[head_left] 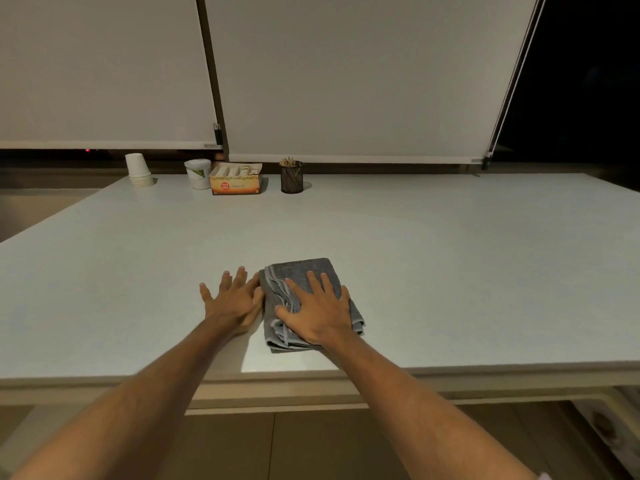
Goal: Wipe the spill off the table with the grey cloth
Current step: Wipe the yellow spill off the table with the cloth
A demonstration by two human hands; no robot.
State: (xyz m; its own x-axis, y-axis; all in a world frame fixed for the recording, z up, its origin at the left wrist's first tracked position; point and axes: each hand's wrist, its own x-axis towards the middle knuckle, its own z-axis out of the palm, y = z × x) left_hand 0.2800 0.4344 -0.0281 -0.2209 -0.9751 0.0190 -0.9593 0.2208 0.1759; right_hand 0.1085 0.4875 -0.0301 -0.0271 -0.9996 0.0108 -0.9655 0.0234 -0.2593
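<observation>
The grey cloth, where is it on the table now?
In the head view the grey cloth lies folded near the table's front edge, under the flat right hand, with the left hand just beside it.

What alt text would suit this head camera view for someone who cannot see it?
A person's right hand presses flat on a folded grey cloth near the white table's front edge, left hand flat beside it. Paper cups and a tea box stand far back.

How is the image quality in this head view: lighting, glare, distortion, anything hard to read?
Head view: dim, warm light, with a black region at upper right. A bright glare patch sits on the table just below the grey cloth. Wide-angle distortion slants the blinds and stretches the forearms. Both hands are sharp, but print on the orange box is too small to read, and no spill is discernible.
</observation>
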